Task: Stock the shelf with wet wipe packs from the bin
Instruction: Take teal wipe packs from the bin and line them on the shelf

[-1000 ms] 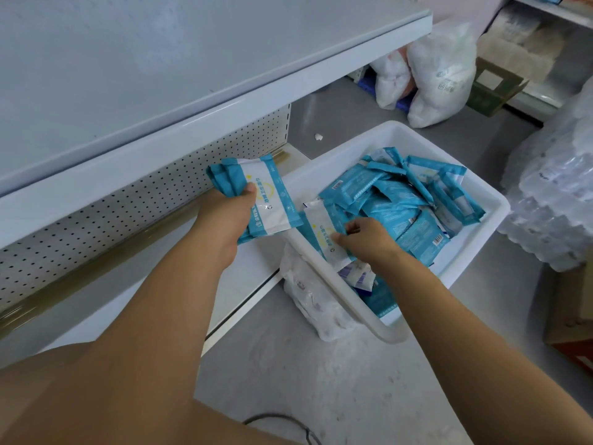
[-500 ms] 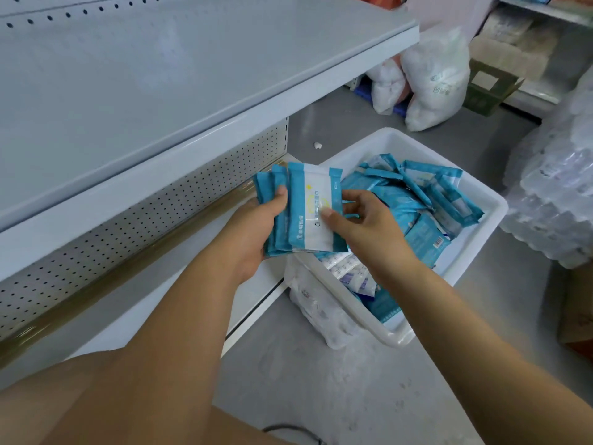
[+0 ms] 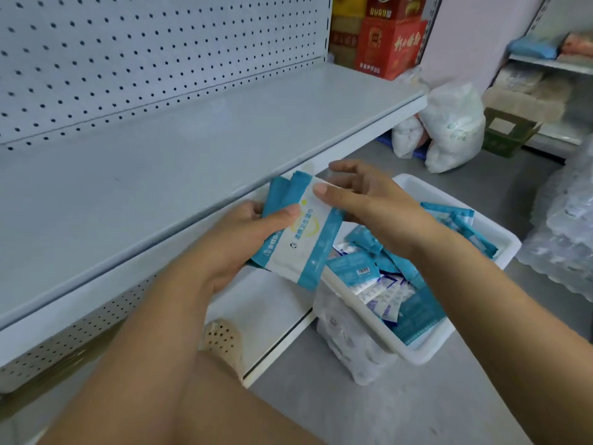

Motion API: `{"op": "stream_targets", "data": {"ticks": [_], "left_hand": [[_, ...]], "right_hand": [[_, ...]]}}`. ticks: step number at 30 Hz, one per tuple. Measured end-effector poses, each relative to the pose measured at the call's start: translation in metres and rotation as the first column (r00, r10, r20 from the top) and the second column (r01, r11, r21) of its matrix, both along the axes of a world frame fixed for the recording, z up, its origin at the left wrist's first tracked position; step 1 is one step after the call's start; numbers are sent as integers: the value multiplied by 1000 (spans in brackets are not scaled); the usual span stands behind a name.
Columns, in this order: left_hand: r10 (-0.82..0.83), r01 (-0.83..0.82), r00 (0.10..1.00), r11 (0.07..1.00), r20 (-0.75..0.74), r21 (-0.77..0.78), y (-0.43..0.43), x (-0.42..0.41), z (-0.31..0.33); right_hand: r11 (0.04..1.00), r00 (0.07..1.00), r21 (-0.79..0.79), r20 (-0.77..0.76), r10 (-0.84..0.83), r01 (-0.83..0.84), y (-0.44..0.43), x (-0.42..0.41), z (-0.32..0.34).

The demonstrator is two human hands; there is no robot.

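Observation:
A small stack of blue-and-white wet wipe packs (image 3: 301,239) sits between both hands, just in front of the edge of the grey metal shelf (image 3: 167,149). My left hand (image 3: 244,236) grips the stack from the left with the thumb on top. My right hand (image 3: 369,203) pinches the stack's upper right end with thumb and fingers. Below my right forearm the white plastic bin (image 3: 481,226) stands on the floor, holding several more blue packs (image 3: 362,268).
A perforated back panel (image 3: 144,53) rises behind the shelf. A lower white shelf (image 3: 266,313) lies beneath the hands. White filled bags (image 3: 449,130), red cartons (image 3: 391,43) and a green box (image 3: 510,133) stand at the back. Wrapped bottle packs (image 3: 564,226) sit on the right.
My right hand took a pack from the bin and brought it onto the packs in my left hand. Both hands have risen with the stack to the upper shelf's edge.

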State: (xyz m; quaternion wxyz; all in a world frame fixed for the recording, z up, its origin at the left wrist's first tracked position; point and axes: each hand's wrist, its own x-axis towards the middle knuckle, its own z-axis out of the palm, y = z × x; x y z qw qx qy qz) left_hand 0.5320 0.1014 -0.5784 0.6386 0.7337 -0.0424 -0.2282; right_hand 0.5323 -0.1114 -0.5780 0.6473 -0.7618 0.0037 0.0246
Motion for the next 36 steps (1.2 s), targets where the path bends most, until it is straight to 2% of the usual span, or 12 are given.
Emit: {"op": "stream_targets", "data": {"ticks": [3, 5, 8, 11, 14, 18, 21, 24, 25, 28, 33, 36], "left_hand": [[-28, 18, 993, 996, 117, 85, 28, -10, 34], [-63, 30, 977, 987, 202, 160, 50, -14, 58], [-32, -50, 950, 966, 310, 255, 88, -16, 90], [93, -238, 893, 928, 441, 286, 131, -16, 108], [312, -406, 834, 905, 455, 124, 182, -21, 108], [490, -526, 758, 850, 431, -43, 242, -35, 86], [600, -660, 624, 748, 501, -75, 269, -42, 71], [588, -752, 547, 658, 596, 42, 294, -46, 53], [561, -763, 554, 638, 615, 104, 298, -47, 47], [462, -726, 649, 613, 604, 312, 297, -52, 30], [538, -751, 631, 604, 559, 266, 303, -51, 27], [587, -789, 595, 556, 549, 261, 306, -53, 25]], "right_hand": [[963, 965, -52, -36, 261, -263, 22, 9, 28], [906, 906, -5, -10, 423, -423, 41, 13, 45], [826, 825, 26, 70, 561, -564, 80, 24, 66], [819, 812, 39, 162, 560, -572, 130, 46, 77], [825, 827, 135, 231, 513, -550, 182, 63, 78], [796, 814, 209, 289, 504, -568, 252, 73, 67], [789, 769, 80, 306, 562, -609, 293, 74, 61], [763, 711, -177, 282, 644, -621, 318, 75, 52], [741, 696, -264, 257, 671, -617, 324, 74, 47], [671, 682, -456, 171, 711, -585, 333, 72, 33], [708, 726, -404, 138, 673, -580, 335, 78, 30], [723, 728, -379, 161, 666, -578, 345, 81, 26]]}}
